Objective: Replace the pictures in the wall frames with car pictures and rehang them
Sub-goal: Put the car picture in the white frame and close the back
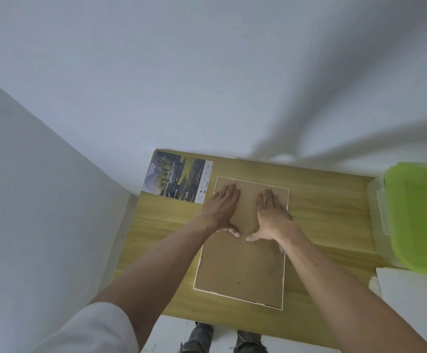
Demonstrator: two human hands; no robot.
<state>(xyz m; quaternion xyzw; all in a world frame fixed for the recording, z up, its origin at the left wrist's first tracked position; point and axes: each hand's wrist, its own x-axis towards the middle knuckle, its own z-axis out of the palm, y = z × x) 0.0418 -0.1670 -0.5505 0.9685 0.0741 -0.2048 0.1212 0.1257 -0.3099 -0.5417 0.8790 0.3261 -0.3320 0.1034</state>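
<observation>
A picture frame [240, 271] lies face down on the wooden table [329, 220], its brown backing board up inside a thin white rim. My left hand [221, 208] lies flat on the upper left of the board, fingers straight. My right hand [271, 215] lies flat on the upper right, thumb spread toward the left thumb. A printed picture [178, 180] with cars in a green landscape and a white text strip lies on the table's far left corner, just left of the frame.
A clear plastic box with a green lid [416, 217] stands at the table's right end. A white sheet [411, 301] lies below it. White walls close in behind and to the left. My feet [222, 337] show beneath the table's near edge.
</observation>
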